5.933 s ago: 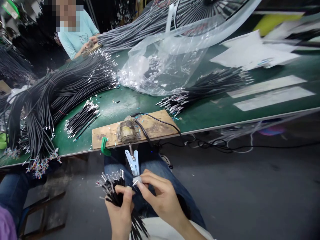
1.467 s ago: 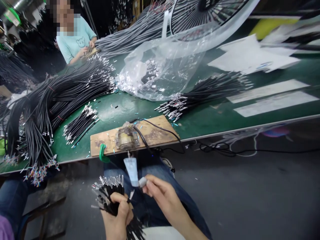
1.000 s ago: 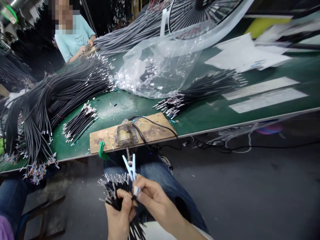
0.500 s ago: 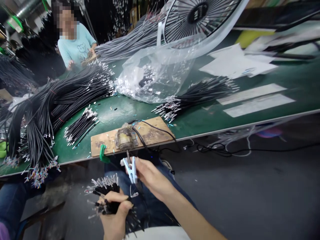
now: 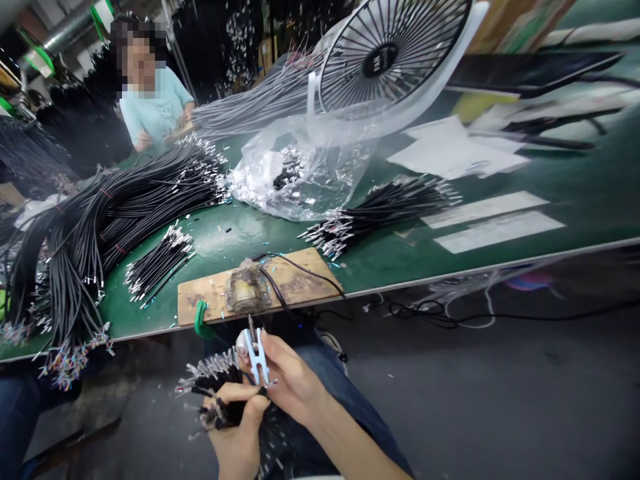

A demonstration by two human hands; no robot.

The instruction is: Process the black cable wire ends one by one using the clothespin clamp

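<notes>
My left hand (image 5: 237, 420) is closed around a bundle of short black cables (image 5: 220, 381), whose pale stripped ends fan out to the left. Between its thumb and forefinger one cable end pokes out to the right. My right hand (image 5: 287, 373) grips a light-blue V-shaped hand tool (image 5: 258, 360) with a dark metal tip pointing up towards the table. The tool's lower blue ends are right by that cable end; whether they touch it I cannot tell. Just beyond the tip, a wooden board (image 5: 305, 273) at the table edge carries a crusted metal block (image 5: 247, 288).
A green clamp (image 5: 201, 319) grips the board's front edge. Black cable bundles (image 5: 135, 200) cover the table's left side. A clear plastic bag (image 5: 320, 167), another cable bundle (image 5: 385, 210), a fan (image 5: 385, 63) and papers (image 5: 455, 150) lie beyond. A person (image 5: 155, 107) sits across.
My right hand has brought the light-blue tool down and closer to my left hand, so the two hands now meet. The whole view has shifted slightly.
</notes>
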